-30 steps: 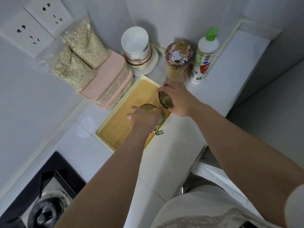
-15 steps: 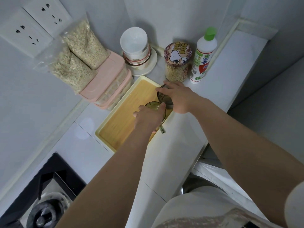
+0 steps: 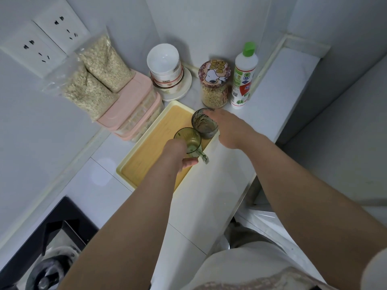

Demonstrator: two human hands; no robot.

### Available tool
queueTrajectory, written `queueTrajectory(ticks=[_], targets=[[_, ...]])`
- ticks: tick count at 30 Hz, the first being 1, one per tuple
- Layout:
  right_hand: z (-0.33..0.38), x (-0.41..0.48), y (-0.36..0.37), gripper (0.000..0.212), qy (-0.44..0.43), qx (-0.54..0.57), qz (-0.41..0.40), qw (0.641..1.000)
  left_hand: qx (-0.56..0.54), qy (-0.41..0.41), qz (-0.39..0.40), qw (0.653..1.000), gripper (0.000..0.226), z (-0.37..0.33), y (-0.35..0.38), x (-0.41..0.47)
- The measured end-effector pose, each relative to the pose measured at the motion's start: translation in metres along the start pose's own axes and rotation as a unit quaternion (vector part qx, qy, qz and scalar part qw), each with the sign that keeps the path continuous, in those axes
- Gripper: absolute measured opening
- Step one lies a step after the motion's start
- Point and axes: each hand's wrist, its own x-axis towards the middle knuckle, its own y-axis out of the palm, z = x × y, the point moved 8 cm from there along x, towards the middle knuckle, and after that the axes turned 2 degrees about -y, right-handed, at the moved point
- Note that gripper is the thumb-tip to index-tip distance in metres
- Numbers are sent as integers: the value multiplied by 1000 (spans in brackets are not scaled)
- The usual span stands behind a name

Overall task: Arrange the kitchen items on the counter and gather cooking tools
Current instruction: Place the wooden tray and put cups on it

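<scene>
Both glasses now stand upright on the yellow tray (image 3: 146, 158) — the right hand (image 3: 230, 130) has slid off the dark glass (image 3: 204, 123), fingers loosely spread beside it; the left hand (image 3: 176, 153) still wraps the green mug (image 3: 190, 141), its handle overhanging the tray's right rim; placement looks nearly done; the tray's near-left half stays bare — the counter's right edge lies close.

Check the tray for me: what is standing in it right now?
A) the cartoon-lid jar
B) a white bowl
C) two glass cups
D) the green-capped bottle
C: the green glass mug and the dark glass cup both stand in the yellow tray, one at each of the hands.
</scene>
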Motion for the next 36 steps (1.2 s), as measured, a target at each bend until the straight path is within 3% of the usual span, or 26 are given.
queueTrajectory(ticks=[3, 7, 11, 16, 20, 23, 26, 31, 36], targets=[[4, -10, -4, 79, 1, 16, -24, 1000, 27, 32, -19, 999, 11, -2, -2, -15], [19, -32, -14, 65, 25, 66, -99, 993, 81, 96, -26, 992, 41, 10, -18, -28], [46, -69, -28, 28, 39, 75, -248, 965, 135, 197, -33, 970, 56, 21, -42, -50], [112, -116, -15, 40, -11, 207, -287, 935, 100, 326, -64, 938, 27, 42, -104, -110], [182, -144, 22, 50, -54, 327, -212, 919, 50, 402, -124, 906, 13, 76, -179, -152], [232, -166, 47, 51, -96, 322, -169, 927, 0, 411, -185, 893, 14, 114, -233, -169], [276, -187, 74, 52, -141, 310, -125, 932, -58, 395, -230, 888, 15, 156, -275, -184], [358, -232, 141, 49, -226, 296, 13, 928, -121, 359, -323, 867, 17, 248, -340, -225], [426, -312, 229, 39, -284, 306, 226, 880, -245, 262, -451, 817, 15, 381, -378, -269]])
